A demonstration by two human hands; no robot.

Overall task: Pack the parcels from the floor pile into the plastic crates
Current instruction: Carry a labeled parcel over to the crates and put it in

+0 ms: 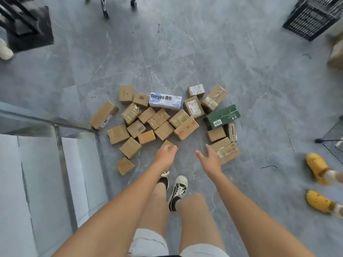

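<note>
Just under the left hand, a small brown box lies at the near edge of the parcel pile. The left fingers curl loosely over its near corner; whether they touch the cardboard or have closed on it cannot be told, since the hand hides the contact. Only the box's far part shows, so its long axis cannot be read.

Right hand: fingers straight and spread, thumb apart, holding nothing. It hangs on the right of the small brown box, over bare floor, with a taped box just beside its far edge.

Judgement: the left hand is the nearer one to the small brown box, and the coming grasp likely falls to it; the box lies straight ahead of those fingers, slightly beyond them.

Outward from the small brown box: the rest of the pile spreads beyond it, a white printed carton at the far side, a green carton to the right. A black plastic crate stands well apart, far right.
</note>
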